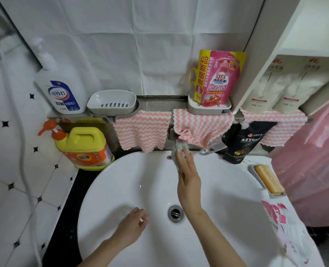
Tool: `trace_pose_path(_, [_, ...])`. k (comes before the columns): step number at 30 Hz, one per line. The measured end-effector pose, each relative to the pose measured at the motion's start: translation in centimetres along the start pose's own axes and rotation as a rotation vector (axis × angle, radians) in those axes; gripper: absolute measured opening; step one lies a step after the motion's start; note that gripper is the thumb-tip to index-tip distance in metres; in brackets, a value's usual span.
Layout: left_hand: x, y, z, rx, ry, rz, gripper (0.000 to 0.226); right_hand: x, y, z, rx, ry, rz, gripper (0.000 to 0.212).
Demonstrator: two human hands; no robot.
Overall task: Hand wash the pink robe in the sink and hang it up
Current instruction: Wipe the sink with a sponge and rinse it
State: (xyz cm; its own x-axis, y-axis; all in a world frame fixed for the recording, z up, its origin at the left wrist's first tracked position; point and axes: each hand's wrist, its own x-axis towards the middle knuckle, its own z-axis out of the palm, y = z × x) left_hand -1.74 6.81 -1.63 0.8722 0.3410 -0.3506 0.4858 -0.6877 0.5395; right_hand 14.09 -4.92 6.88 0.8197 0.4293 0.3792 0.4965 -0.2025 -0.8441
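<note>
Fingers of the right hand are held straight and slightly spread, laid against a bunched grey-green cloth at the back rim of the white round ceramic sink. Nothing is pinched. What the cloth covers cannot be told.

Fingers of the left hand are loosely curled over the basin. Nothing is seen held. This hand is positioned left of the round metal drain, apart from it.

Pink glossy draped fabric is seen at the right edge, outside the sink and untouched by either hand. Whether it is the robe cannot be told.

Pink-and-white wavy-striped cloths are draped over the ledge behind the sink. On the ledge are placed:
- a white pump bottle with a blue label
- a grey-and-white plastic soap dish
- a pink-and-yellow refill pouch, standing in a white tray

A yellow jug with an orange pump is set left of the sink. A black pouch and a yellow soap bar in a dish are seen to the right.
</note>
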Motion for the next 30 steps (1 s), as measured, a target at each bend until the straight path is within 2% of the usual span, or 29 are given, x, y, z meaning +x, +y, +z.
trace_pose_path(2, [-0.2, 0.1, -0.3, -0.008, 0.001, -0.008, 0.022, -0.6, 0.6, 0.1, -0.142, -0.022, -0.094, 0.060])
trace_pose_path(5, [-0.7, 0.0, -0.5, -0.021, -0.002, -0.022, 0.023, 1.5, 1.4, 0.6, -0.311, -0.075, -0.180, 0.046])
trace_pose_path(9, [-1.7, -0.6, -1.0, -0.037, 0.008, -0.066, 0.023, 3.2, 1.9, 1.4, -0.536, -0.084, -0.327, 0.040])
trace_pose_path(11, [-2.1, -1.2, -1.5, -0.041, 0.061, -0.100, 0.023, 0.6, 3.3, 1.4, -0.591, -0.184, -0.470, 0.040])
trace_pose_path(12, [-2.4, -1.7, -1.9, -0.046, 0.114, -0.136, 0.023, -1.3, 4.6, 1.3, -0.578, -0.296, -0.500, 0.043])
trace_pose_path(14, [-3.2, -2.7, -2.8, -0.041, 0.316, -0.226, 0.027, -5.0, 5.9, 1.0, -0.440, -0.499, -0.323, 0.050])
trace_pose_path(15, [-3.5, -3.3, -3.3, -0.016, 0.440, -0.268, 0.031, -6.4, 6.4, 1.2, -0.287, -0.483, -0.133, 0.051])
trace_pose_path(16, [-3.8, -4.1, -3.7, 0.022, 0.545, -0.314, 0.036, -7.2, 6.1, 1.7, -0.059, -0.416, 0.119, 0.047])
trace_pose_path(17, [-4.1, -4.8, -4.2, 0.059, 0.610, -0.385, 0.042, -7.3, 5.6, 2.5, 0.167, -0.267, 0.396, 0.042])
trace_pose_path(18, [-4.5, -5.6, -4.8, 0.086, 0.638, -0.467, 0.047, -6.6, 5.0, 3.5, 0.313, -0.094, 0.604, 0.035])
trace_pose_path(19, [-4.8, -6.2, -5.4, 0.111, 0.629, -0.543, 0.050, -5.6, 5.4, 4.7, 0.316, 0.067, 0.700, 0.028])
trace_pose_path(21, [-5.3, -7.3, -6.1, 0.172, 0.560, -0.645, 0.044, -3.1, 5.7, 6.6, 0.253, 0.257, 0.754, 0.026])
trace_pose_path(22, [-5.5, -7.9, -6.1, 0.201, 0.510, -0.663, 0.034, -2.1, 6.3, 7.8, 0.220, 0.272, 0.751, 0.032])
trace_pose_path(24, [-5.7, -8.6, -5.8, 0.268, 0.451, -0.641, 0.015, -0.8, 7.9, 10.4, 0.143, 0.198, 0.781, 0.046])
trace_pose_path(26, [-5.6, -9.4, -5.7, 0.309, 0.398, -0.618, 0.017, 0.5, 8.5, 12.8, 0.099, 0.158, 0.840, 0.057])
trace_pose_path(30, [-5.1, -9.9, -6.8, 0.335, 0.399, -0.595, 0.034, 2.0, 6.7, 16.3, 0.110, 0.299, 0.898, 0.061])
